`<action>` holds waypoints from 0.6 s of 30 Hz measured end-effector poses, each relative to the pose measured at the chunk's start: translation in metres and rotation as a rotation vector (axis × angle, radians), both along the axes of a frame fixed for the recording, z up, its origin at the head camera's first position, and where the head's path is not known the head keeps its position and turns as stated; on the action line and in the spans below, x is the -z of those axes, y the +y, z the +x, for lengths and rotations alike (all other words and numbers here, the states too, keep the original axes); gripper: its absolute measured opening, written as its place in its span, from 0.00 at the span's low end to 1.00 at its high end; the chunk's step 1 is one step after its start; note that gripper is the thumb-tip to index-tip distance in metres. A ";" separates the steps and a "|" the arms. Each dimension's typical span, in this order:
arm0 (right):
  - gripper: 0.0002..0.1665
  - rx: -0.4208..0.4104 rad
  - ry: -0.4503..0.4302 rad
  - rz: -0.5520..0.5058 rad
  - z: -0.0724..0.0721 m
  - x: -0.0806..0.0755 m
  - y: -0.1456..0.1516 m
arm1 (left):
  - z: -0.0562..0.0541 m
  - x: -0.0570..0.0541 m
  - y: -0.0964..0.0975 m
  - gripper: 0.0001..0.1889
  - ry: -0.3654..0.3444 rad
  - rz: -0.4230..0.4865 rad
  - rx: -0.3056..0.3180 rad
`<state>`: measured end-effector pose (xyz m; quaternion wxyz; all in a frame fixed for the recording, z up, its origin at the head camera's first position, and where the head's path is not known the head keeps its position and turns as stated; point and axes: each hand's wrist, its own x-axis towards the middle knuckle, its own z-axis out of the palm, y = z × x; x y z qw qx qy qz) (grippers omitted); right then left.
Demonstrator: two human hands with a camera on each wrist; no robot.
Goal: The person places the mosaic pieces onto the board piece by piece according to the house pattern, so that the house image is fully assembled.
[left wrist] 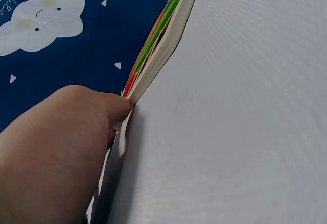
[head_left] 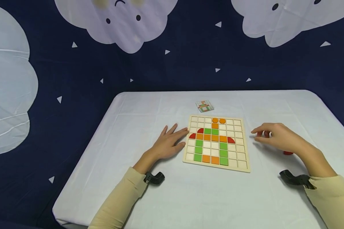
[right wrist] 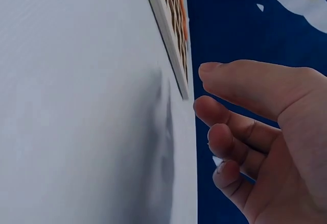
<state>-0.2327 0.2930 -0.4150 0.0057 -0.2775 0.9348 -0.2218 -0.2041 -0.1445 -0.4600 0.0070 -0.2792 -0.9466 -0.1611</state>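
A square wooden grid board (head_left: 239,156) lies on the white table, with orange and green squares, red quarter-round pieces and two orange discs (head_left: 215,120) set in its cells. My left hand (head_left: 167,144) rests at the board's left edge with fingers spread, and in the left wrist view the thumb (left wrist: 118,106) touches the board's side. To the right of the board, my right hand (head_left: 281,136) hovers above the table. Its fingers (right wrist: 245,132) are loosely bent, with nothing visible between thumb and fingertips. Partly hidden under the right wrist lies a red piece (head_left: 288,153).
A small card (head_left: 204,106) printed with a coloured grid pattern lies behind the board. The white cloth-covered table (head_left: 172,197) ends at a dark blue backdrop (head_left: 189,73) with clouds. A black wrist mount (head_left: 154,178) sits on the left cuff, another (head_left: 295,178) on the right.
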 end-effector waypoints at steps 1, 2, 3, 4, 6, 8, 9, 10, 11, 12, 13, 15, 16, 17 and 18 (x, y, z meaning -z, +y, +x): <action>0.13 0.009 0.003 -0.003 0.002 0.001 0.003 | 0.000 0.000 0.000 0.28 0.001 0.001 0.001; 0.13 0.019 0.001 -0.004 0.004 0.001 0.007 | 0.000 0.001 0.001 0.28 0.001 0.003 0.003; 0.13 0.027 -0.005 -0.005 0.006 0.001 0.010 | -0.001 0.001 0.001 0.28 0.001 0.006 0.004; 0.13 0.038 -0.016 -0.004 0.008 0.001 0.013 | -0.001 0.001 0.001 0.28 0.001 0.007 0.005; 0.14 0.060 -0.045 -0.003 0.012 0.001 0.019 | -0.001 0.001 0.001 0.28 0.000 0.006 0.006; 0.16 0.076 -0.068 0.001 0.015 0.002 0.024 | -0.001 0.001 0.002 0.28 -0.003 0.003 0.004; 0.17 0.081 -0.077 0.003 0.016 0.003 0.027 | -0.001 0.001 0.002 0.28 -0.004 0.000 0.002; 0.17 0.086 -0.076 0.007 0.017 0.004 0.029 | -0.001 0.001 0.002 0.28 -0.004 -0.003 0.001; 0.18 0.092 -0.074 0.010 0.019 0.005 0.032 | -0.001 0.001 0.002 0.28 -0.003 -0.004 -0.002; 0.18 0.096 -0.073 0.010 0.020 0.006 0.034 | -0.001 0.001 0.002 0.28 -0.001 -0.005 -0.003; 0.18 0.100 -0.067 0.013 0.022 0.007 0.036 | -0.001 0.001 0.002 0.28 0.000 -0.003 -0.003; 0.17 0.100 -0.057 0.015 0.024 0.009 0.040 | -0.001 0.001 0.002 0.28 0.002 0.000 -0.004; 0.17 0.099 -0.048 0.017 0.025 0.010 0.041 | -0.001 0.001 0.001 0.28 0.003 0.001 -0.003; 0.16 0.098 -0.044 0.019 0.026 0.011 0.042 | 0.000 0.001 0.001 0.28 0.004 0.002 -0.004; 0.16 0.098 -0.043 0.019 0.027 0.012 0.043 | -0.001 0.001 0.001 0.28 0.004 0.004 -0.003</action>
